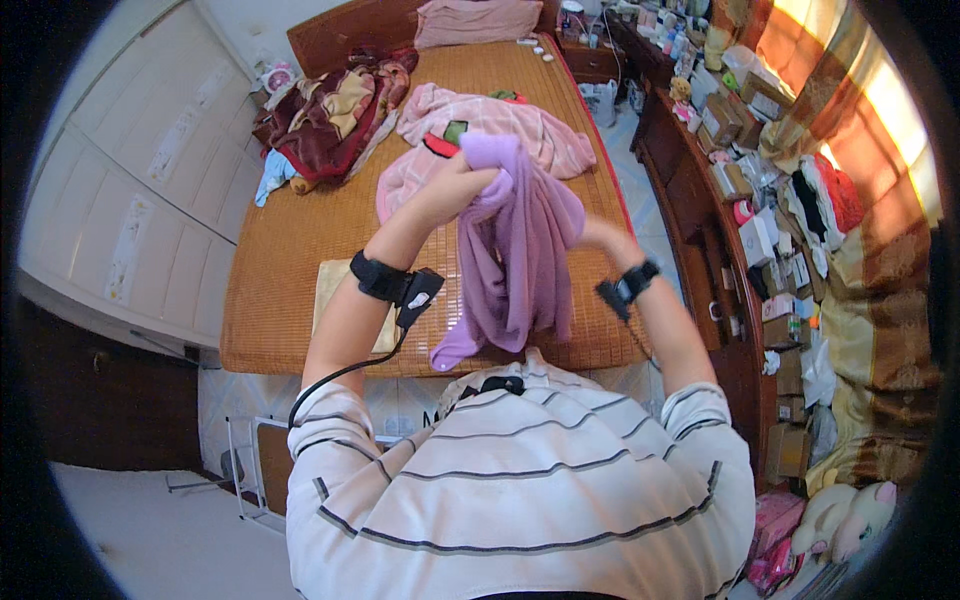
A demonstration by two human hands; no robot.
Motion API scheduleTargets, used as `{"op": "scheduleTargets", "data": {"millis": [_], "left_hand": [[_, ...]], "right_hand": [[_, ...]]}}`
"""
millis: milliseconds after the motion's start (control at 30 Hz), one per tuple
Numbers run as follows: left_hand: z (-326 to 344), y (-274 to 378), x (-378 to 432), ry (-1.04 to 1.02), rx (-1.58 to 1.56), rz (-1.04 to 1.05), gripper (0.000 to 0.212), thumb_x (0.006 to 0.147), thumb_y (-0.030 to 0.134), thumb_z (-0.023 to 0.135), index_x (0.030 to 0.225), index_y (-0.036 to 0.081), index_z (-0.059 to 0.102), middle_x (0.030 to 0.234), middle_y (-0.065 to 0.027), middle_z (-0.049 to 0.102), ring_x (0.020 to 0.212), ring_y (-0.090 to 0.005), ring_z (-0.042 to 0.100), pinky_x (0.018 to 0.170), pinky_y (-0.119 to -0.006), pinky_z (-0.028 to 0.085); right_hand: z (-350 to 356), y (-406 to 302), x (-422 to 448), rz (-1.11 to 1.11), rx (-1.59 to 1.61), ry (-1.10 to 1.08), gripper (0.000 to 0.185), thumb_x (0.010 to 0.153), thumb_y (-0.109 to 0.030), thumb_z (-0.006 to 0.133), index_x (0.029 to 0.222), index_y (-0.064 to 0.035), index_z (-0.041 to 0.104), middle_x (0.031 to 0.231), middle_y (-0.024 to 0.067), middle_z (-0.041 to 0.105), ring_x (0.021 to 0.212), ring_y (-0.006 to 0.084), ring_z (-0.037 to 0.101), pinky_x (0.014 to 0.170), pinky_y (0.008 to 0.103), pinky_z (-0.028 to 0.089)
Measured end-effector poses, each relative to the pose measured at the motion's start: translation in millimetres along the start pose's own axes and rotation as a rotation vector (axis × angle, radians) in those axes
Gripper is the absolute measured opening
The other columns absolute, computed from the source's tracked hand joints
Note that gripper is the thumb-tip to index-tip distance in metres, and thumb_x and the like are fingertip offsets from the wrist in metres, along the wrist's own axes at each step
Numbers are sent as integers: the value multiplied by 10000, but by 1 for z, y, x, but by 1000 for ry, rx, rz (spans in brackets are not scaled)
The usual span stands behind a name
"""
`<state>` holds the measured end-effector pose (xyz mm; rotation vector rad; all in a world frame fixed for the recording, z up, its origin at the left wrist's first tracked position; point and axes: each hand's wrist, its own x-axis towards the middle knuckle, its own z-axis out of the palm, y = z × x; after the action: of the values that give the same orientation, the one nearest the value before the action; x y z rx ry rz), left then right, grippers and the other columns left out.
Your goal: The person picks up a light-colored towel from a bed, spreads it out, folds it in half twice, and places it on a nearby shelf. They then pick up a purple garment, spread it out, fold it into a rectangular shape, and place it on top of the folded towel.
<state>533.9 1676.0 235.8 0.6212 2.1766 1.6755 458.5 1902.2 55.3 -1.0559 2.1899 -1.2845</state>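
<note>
A purple knit garment [514,262] hangs in folds in front of me, held up above the near part of a bed covered with a woven mat [277,315]. My left hand [469,187] grips its bunched upper part. My right hand [592,231] is at the garment's right side, blurred and partly hidden by the cloth, so its fingers do not show. Behind the garment lies a pink checked blanket [555,139] with red and green patches. A folded pale yellow cloth [330,289] lies on the mat beside my left forearm.
A crumpled maroon blanket [300,127] and a light blue cloth [276,174] lie at the bed's left edge. A pink pillow [480,22] is at the headboard. Along the right stands a long wooden cabinet [694,217] crowded with boxes. White wardrobe doors [142,150] are on the left.
</note>
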Motion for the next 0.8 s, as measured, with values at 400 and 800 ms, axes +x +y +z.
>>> {"op": "scheduleTargets", "data": {"millis": [400,800], "left_hand": [[-92,-86,46,418,17,39,406,787,221,487,1125,13,401,1066,-110,447,978,-191,437,842,-284,356],[45,-200,-44,99,-119,-329,474,750,82,529,1199,65,377,1093,-69,469,946,-145,479,798,-267,403]], "right_hand": [[107,88,-26,593,929,-273,391,799,-270,532,1085,-7,497,1052,69,532,892,155,514,791,308,432],[-10,-55,6,129,1280,335,415,832,-312,468,1124,-18,458,1084,99,523,905,186,540,800,326,449]]}}
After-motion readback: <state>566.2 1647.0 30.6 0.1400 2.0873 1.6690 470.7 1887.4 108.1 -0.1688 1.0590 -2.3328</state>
